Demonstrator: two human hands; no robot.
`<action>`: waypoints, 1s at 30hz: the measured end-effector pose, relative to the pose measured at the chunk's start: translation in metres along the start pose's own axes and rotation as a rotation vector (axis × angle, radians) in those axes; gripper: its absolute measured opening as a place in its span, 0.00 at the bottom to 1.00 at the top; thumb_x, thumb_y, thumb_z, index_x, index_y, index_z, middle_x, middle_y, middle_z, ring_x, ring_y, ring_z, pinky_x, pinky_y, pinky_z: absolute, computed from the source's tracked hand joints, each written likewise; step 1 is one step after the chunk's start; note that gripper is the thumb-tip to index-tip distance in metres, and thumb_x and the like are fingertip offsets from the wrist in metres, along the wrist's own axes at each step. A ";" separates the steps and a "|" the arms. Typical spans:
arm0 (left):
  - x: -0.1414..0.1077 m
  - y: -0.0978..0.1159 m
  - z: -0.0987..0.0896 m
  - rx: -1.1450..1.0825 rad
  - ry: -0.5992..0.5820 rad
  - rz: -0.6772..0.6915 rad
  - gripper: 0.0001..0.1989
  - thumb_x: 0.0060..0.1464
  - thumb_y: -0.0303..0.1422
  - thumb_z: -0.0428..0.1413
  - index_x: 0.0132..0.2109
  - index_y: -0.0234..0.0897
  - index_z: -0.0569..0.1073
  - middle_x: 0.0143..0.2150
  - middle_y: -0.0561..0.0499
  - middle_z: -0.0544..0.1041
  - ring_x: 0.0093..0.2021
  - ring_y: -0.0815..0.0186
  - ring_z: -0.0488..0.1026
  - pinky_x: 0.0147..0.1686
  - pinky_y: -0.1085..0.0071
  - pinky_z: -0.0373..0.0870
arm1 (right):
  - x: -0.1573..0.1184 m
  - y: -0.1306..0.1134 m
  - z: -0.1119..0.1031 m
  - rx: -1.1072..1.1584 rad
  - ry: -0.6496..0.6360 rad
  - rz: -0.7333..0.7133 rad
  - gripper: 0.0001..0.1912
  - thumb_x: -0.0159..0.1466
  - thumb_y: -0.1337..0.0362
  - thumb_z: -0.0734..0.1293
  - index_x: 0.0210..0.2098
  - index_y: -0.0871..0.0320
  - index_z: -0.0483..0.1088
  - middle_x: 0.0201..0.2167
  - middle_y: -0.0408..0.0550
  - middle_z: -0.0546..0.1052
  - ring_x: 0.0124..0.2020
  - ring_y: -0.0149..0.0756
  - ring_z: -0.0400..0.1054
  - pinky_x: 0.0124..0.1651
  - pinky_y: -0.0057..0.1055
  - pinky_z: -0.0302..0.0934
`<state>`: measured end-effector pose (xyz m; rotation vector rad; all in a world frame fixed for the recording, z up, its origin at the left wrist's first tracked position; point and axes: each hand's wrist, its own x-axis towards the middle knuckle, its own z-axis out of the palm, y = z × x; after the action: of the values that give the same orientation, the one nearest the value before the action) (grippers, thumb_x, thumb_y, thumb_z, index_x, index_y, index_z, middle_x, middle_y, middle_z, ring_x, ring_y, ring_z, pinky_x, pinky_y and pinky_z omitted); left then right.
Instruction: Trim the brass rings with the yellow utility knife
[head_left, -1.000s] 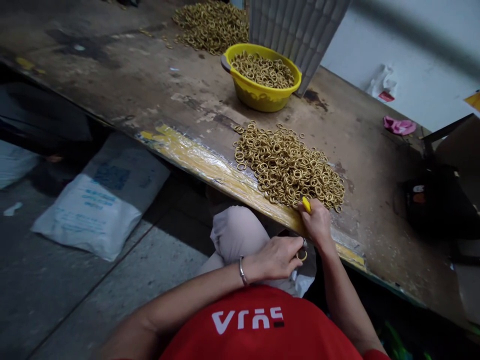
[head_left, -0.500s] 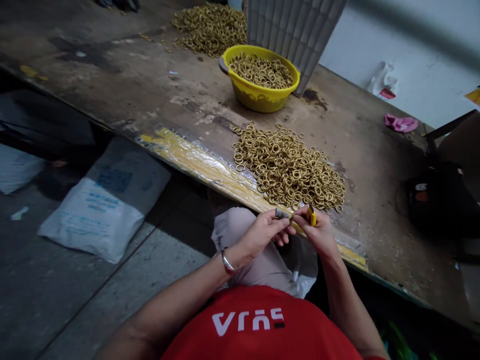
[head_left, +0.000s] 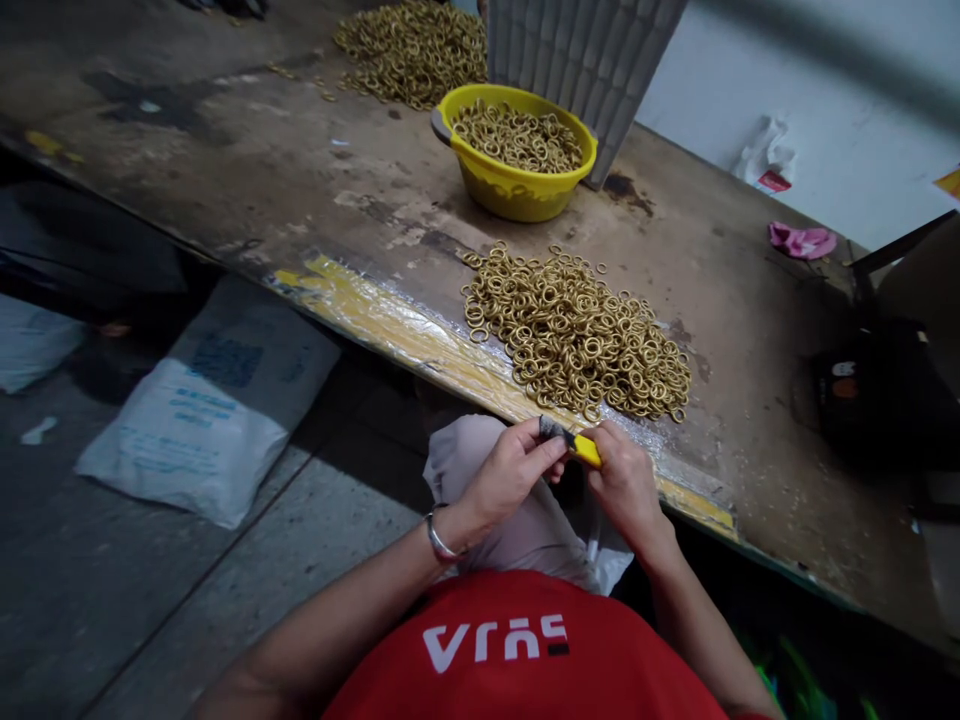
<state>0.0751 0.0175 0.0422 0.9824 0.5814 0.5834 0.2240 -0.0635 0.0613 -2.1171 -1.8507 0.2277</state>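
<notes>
Pinched at the fingertips, my left hand [head_left: 517, 465] is closed close to the table's front edge, a dark grey wrap [head_left: 551, 428] on its forefinger. A small brass-coloured ring showed at these fingertips a moment earlier; now the fingers and tool mostly hide it. My right hand [head_left: 621, 475] is closed around a yellow-handled cutter knife [head_left: 587, 451], its dark tip pointing left and meeting the left fingertips. Just beyond both hands lies a heap of brass-coloured rings [head_left: 577, 330] on the table.
A yellow basin [head_left: 517, 195] full of rings stands farther back, before a grey ribbed crate [head_left: 577, 60]. Another ring heap [head_left: 412, 50] lies at the back left. A pink cloth [head_left: 802, 241] and a black bag [head_left: 874, 400] are at right. White sacks [head_left: 210, 400] lie on the floor.
My right hand has turned the yellow cutter knife from nearly upright to lying across toward my left fingertips. The left hand has shifted slightly left.
</notes>
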 end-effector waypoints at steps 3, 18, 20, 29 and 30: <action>-0.003 0.005 -0.004 0.233 -0.014 0.085 0.09 0.58 0.36 0.55 0.36 0.33 0.70 0.28 0.54 0.69 0.28 0.70 0.64 0.30 0.73 0.63 | 0.003 0.000 0.001 -0.101 -0.031 -0.002 0.13 0.59 0.76 0.60 0.38 0.58 0.71 0.34 0.48 0.74 0.31 0.35 0.66 0.32 0.29 0.54; -0.012 0.009 -0.007 -0.049 -0.100 -0.098 0.15 0.52 0.41 0.61 0.36 0.34 0.68 0.26 0.53 0.72 0.22 0.73 0.65 0.24 0.75 0.61 | 0.024 0.042 0.017 -0.147 -0.010 0.126 0.06 0.64 0.67 0.61 0.34 0.58 0.70 0.33 0.48 0.72 0.30 0.35 0.63 0.32 0.30 0.50; -0.011 0.008 -0.011 -0.168 -0.099 -0.128 0.16 0.51 0.40 0.62 0.40 0.33 0.68 0.28 0.51 0.74 0.23 0.73 0.67 0.23 0.76 0.62 | 0.025 0.041 0.019 -0.111 -0.014 0.140 0.06 0.63 0.69 0.60 0.32 0.59 0.69 0.32 0.48 0.71 0.29 0.34 0.62 0.32 0.30 0.50; -0.003 -0.002 -0.007 -0.097 0.042 -0.129 0.18 0.48 0.41 0.64 0.37 0.32 0.71 0.29 0.50 0.76 0.22 0.74 0.66 0.17 0.79 0.58 | 0.019 0.018 -0.004 0.943 -0.116 0.370 0.16 0.58 0.52 0.69 0.25 0.58 0.67 0.16 0.37 0.62 0.18 0.27 0.52 0.22 0.27 0.48; -0.002 -0.005 -0.004 -0.066 0.042 -0.119 0.18 0.47 0.40 0.65 0.38 0.32 0.71 0.27 0.52 0.74 0.21 0.75 0.65 0.16 0.79 0.57 | 0.018 0.012 -0.004 1.036 -0.142 0.402 0.17 0.57 0.50 0.70 0.25 0.57 0.67 0.15 0.36 0.61 0.16 0.26 0.51 0.20 0.26 0.47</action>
<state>0.0714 0.0164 0.0367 0.8688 0.6495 0.5152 0.2396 -0.0474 0.0624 -1.6570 -0.9416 1.1570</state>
